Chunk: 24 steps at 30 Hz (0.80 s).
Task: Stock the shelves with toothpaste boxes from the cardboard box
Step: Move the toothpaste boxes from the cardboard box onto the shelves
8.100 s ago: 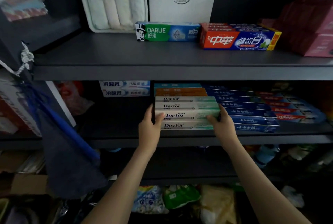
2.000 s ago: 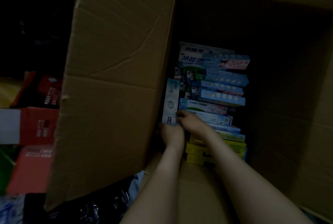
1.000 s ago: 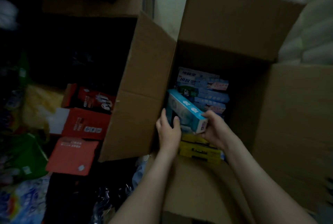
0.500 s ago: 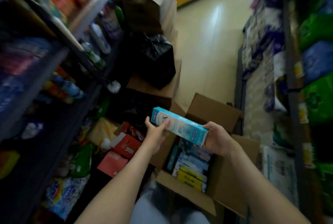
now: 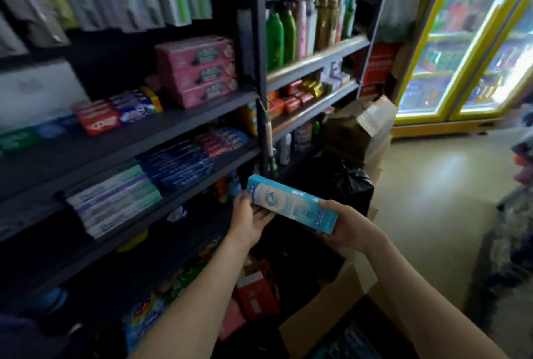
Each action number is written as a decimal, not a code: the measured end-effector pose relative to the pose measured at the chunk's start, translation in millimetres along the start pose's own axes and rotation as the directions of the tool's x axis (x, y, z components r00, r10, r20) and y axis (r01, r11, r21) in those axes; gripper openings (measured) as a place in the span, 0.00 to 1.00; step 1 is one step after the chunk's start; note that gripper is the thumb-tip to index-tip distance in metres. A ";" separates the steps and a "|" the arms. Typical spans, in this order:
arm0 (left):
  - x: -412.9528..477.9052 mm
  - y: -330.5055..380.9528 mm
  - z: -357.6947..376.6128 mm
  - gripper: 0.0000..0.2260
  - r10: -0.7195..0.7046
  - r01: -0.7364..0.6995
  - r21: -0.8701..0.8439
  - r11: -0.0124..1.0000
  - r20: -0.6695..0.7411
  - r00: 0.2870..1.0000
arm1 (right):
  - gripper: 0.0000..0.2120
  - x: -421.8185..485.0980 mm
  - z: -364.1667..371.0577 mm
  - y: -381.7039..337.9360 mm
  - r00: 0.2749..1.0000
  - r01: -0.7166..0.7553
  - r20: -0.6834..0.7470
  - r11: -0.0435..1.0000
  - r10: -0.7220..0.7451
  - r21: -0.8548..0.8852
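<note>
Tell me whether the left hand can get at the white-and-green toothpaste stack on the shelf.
Probably: the stack sits at the open shelf front, nothing before it, but the left hand grips the teal box.

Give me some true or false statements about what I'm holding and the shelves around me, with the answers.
1. The left hand and the right hand both hold the teal toothpaste box. True.
2. The teal toothpaste box lies on a shelf. False: it is held in the air in front of the shelves.
3. Pink boxes are stacked on a shelf higher than the hands. True.
4. The lit cooler on the right has a red frame. False: its frame is yellow.
</note>
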State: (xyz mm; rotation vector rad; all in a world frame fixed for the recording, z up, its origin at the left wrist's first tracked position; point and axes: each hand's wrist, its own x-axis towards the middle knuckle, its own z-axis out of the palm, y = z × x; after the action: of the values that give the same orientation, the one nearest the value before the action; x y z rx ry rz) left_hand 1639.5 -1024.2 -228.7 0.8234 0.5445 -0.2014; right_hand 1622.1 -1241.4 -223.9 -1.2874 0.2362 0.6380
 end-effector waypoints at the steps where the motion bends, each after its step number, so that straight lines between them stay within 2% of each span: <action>1: -1.7 13.6 -8.3 0.17 -0.012 0.012 -0.026 1.000 -0.008 1.000 | 0.21 7.9 12.4 -6.5 0.999 0.045 0.009 0.999 -0.044 -0.026; 3: -3.4 38.2 -29.1 0.22 -0.013 0.012 -0.017 1.000 -0.057 0.998 | 0.14 20.7 35.6 -17.5 0.995 0.097 0.050 0.987 -0.091 -0.128; 5: -4.9 57.3 -51.4 0.24 -0.003 0.001 -0.014 1.000 -0.171 0.985 | 0.15 33.9 59.6 -25.9 0.990 0.099 0.126 0.952 -0.064 -0.290; 7: -7.2 70.3 -72.8 0.22 0.028 -0.053 -0.075 0.996 -0.295 0.955 | 0.16 50.9 84.8 -30.1 0.984 0.087 0.174 0.934 -0.028 -0.346; 10: -10.4 86.0 -105.3 0.17 0.121 -0.207 -0.184 0.961 -0.394 0.911 | 0.19 77.4 128.2 -29.4 0.991 -0.051 0.102 0.949 0.087 -0.311; 13: -17.5 104.0 -137.2 0.16 0.189 -0.327 -0.241 0.914 -0.460 0.868 | 0.28 99.6 167.2 -25.5 0.960 -0.203 0.097 0.890 0.264 -0.408; 15: -23.3 114.7 -157.2 0.13 0.227 -0.383 -0.266 0.885 -0.471 0.852 | 0.21 110.9 193.8 -22.2 0.945 -0.232 0.129 0.896 0.299 -0.379; 17: -30.2 122.5 -176.6 0.11 0.269 -0.415 -0.279 0.866 -0.440 0.857 | 0.12 120.5 218.3 -18.1 0.945 -0.225 0.175 0.940 0.275 -0.258; 19: -36.4 127.5 -197.5 0.13 0.307 -0.448 -0.290 0.846 -0.423 0.853 | 0.07 128.5 237.3 -15.5 0.950 -0.175 0.221 0.962 0.222 -0.211; 24: -49.7 135.0 -237.8 0.14 0.359 -0.471 -0.188 0.862 -0.430 0.828 | 0.07 151.5 266.8 -7.5 0.964 0.003 0.242 0.909 0.108 -0.417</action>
State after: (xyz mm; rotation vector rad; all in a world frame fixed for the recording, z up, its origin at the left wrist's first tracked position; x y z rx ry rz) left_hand 1557.5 -759.3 -247.2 0.6781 0.7225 0.4526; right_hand 1700.1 -944.6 -218.3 -1.5884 -0.0903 0.9317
